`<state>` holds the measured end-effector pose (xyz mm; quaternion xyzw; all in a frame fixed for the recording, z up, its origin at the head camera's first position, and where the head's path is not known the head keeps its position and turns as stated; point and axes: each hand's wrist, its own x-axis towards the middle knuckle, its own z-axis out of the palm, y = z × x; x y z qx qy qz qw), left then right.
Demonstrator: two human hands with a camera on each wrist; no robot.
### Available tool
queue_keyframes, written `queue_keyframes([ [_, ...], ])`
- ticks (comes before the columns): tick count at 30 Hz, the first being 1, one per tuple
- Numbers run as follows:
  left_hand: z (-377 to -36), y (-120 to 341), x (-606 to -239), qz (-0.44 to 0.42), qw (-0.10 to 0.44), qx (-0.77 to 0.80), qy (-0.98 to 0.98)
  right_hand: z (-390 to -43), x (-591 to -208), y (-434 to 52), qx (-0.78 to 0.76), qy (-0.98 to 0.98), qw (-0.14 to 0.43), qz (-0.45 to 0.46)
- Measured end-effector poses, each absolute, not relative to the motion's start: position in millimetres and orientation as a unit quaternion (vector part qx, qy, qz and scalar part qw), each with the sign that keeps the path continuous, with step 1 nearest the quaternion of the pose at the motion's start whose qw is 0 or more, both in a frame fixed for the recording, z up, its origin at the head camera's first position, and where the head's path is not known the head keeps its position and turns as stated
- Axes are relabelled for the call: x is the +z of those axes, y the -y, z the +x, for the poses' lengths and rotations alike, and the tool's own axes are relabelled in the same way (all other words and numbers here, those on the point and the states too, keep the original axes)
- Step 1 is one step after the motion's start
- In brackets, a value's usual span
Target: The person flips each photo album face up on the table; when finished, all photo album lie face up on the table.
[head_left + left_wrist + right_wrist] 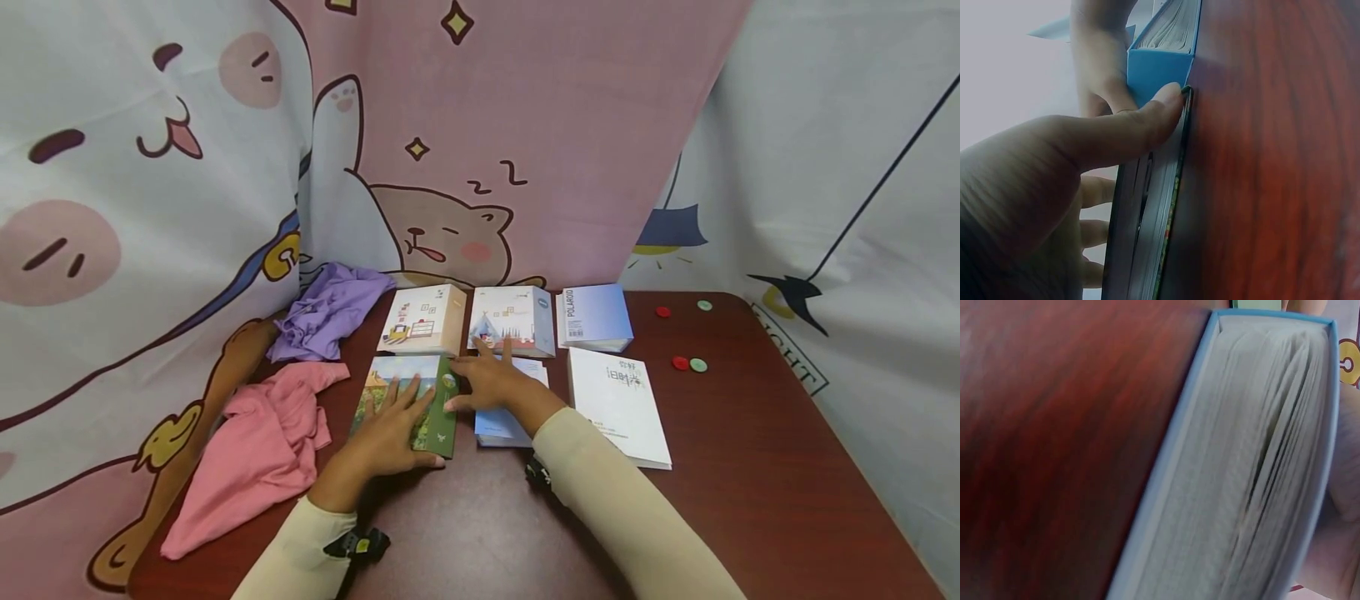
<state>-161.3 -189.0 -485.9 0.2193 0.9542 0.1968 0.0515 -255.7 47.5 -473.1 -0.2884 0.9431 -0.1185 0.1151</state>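
Six books (pixel 619 408) (two rows), hands (pixel 386 435) over two

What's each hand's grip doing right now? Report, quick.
Left hand: grip open, spread on the green-spined book.
Right hand: grip open, over the blue album.

1. The head view is evenly lit, with a pale sheen spread across the glossy red-brown wooden table (pixel 472 517).
2. Soft shadow is cast beside the cream fabric right sleeve (pixel 630 492).
3. In the left wrist view, the upper left is washed out; the bare left hand (pixel 1047 169) is dimmed.
4. The thick blue-covered book's (pixel 1241 462) pages are blurred in the right wrist view.
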Motion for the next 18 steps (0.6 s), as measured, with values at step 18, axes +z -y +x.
queue_keyframes([
  [18, -163.5, 190.4, -486.4, 0.234, 0.035, 0.163, -0.958, -254.2, -474.3, -43.6, -0.148, -0.945, 0.116, -0.267],
])
